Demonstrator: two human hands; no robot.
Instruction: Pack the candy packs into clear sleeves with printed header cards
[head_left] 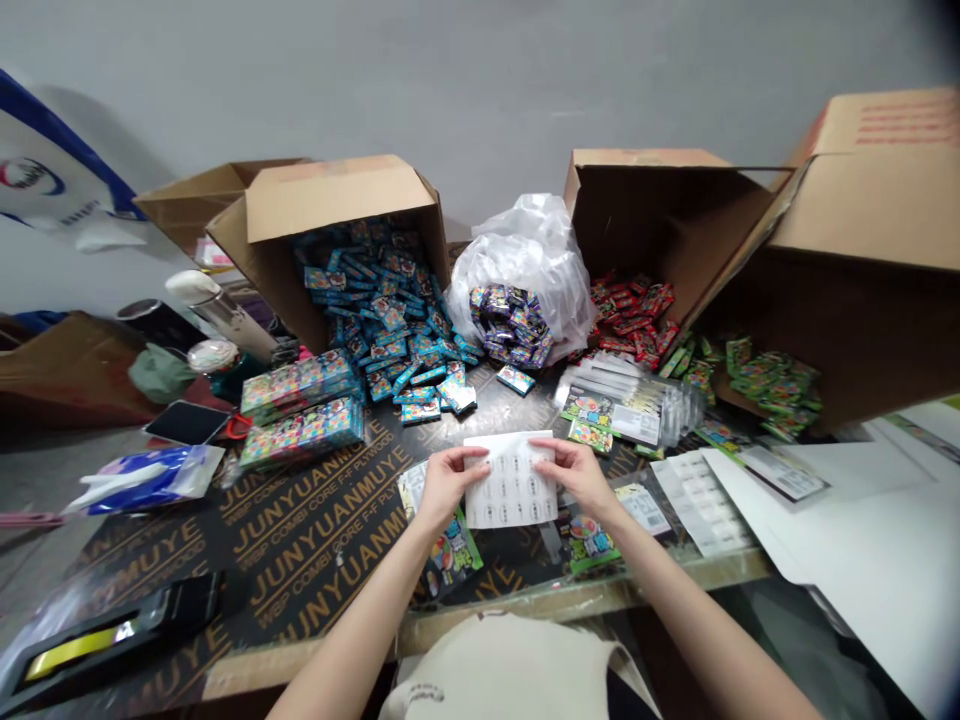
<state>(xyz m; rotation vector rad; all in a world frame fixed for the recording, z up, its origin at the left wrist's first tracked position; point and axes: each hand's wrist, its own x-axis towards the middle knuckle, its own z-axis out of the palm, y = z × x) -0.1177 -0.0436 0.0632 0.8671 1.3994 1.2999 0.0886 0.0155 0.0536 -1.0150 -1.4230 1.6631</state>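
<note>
A white sheet of round stickers [511, 482] is stretched between my two hands, just above the table's front part. My left hand [448, 482] pinches its upper left edge, and my right hand [583, 474] pinches the upper right edge. Beneath my left hand lies a colourful printed packet [456, 550], partly covered by the hand and sheet. Another green printed packet [589, 540] rests under my right wrist. Just beyond my right hand sits a small green box [590, 435], beside a stack of clear-sleeved packets [637, 415].
Open cartons stand along the back: one spilling small blue boxes [390, 300], others with red boxes [634, 315] and green packets [772, 385]. A plastic bag [517, 250] holds purple boxes. At left are wrapped box stacks [304, 430], a phone [186, 422] and a tape dispenser [112, 640].
</note>
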